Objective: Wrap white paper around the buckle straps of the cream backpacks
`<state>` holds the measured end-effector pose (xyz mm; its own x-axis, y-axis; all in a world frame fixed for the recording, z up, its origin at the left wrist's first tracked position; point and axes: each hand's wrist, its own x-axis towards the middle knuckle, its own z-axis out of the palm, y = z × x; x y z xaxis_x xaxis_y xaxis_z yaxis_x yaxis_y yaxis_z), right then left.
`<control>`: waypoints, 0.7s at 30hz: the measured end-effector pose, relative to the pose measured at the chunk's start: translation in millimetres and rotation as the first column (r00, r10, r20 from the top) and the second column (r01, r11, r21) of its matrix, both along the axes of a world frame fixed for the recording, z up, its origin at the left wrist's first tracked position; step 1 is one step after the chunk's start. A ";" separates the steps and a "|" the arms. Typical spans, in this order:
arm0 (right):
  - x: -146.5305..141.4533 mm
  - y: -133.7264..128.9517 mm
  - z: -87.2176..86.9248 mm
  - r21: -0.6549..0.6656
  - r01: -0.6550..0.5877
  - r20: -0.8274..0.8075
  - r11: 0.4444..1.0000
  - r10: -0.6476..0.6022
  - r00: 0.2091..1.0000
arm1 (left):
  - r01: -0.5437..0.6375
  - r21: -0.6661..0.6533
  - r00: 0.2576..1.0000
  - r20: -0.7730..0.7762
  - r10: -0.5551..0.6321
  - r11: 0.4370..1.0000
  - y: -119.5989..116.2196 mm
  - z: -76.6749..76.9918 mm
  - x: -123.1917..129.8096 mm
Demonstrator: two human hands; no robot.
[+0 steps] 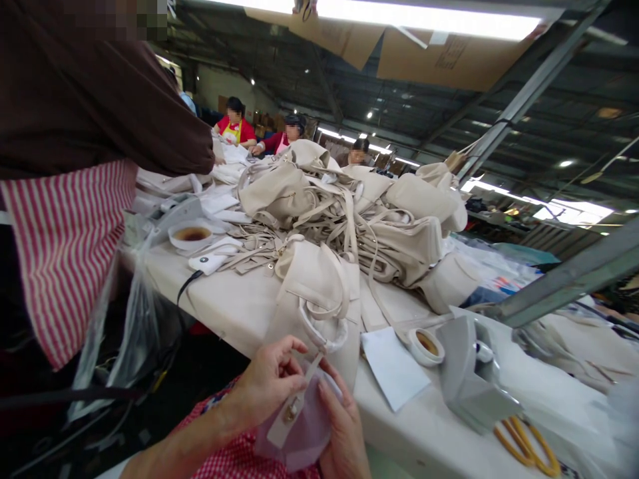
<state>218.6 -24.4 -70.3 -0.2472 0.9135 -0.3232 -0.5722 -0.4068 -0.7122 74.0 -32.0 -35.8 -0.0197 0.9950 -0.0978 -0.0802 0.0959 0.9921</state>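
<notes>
Near the bottom centre, my left hand point(272, 382) pinches a narrow cream strap point(313, 369) between thumb and fingers. The strap carries a metal fitting point(292, 407) and ends in a wider cream tab. My right hand point(342, 419) is wrapped round a thin pale lilac sheet point(307, 432) behind the strap, thumb on its near side. Just beyond my fingers, on the white table point(224, 313), lies a cream bag point(312, 276) with a looped handle, part of it wrapped in white.
A big heap of cream bags point(399, 239) covers the table's middle. At right are a light-blue sheet point(394, 366), a tape roll point(426, 346), a grey dispenser point(474, 372) and yellow-handled scissors point(526, 446). A person in a brown sleeve point(100, 100) stands at left; others sit beyond.
</notes>
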 end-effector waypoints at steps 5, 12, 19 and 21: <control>-1.9 -1.1 -9.3 -0.037 -0.026 -0.133 0.999 0.021 0.991 | -0.041 0.041 0.995 -0.091 0.045 0.998 -4.1 -2.7 1.8; -10.9 -4.8 -2.3 -0.040 0.005 -0.061 0.999 -0.007 0.998 | -0.049 0.062 0.971 -0.232 0.062 0.997 -4.8 -3.6 1.4; -18.9 0.3 4.8 -0.121 0.083 -0.016 0.989 -0.085 0.996 | -0.131 0.168 0.906 -0.381 0.187 0.977 -12.3 -6.1 -9.3; -18.7 0.3 4.9 -0.129 0.111 -0.011 0.985 -0.113 0.994 | -0.158 0.149 0.911 -0.360 0.202 0.976 -14.1 -10.9 -20.8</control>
<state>199.9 -24.1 -65.5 -0.1525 0.8870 -0.4359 -0.6315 -0.4267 -0.6474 53.2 -46.1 -46.7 -0.2121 0.9751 0.0653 0.2902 -0.0010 0.9570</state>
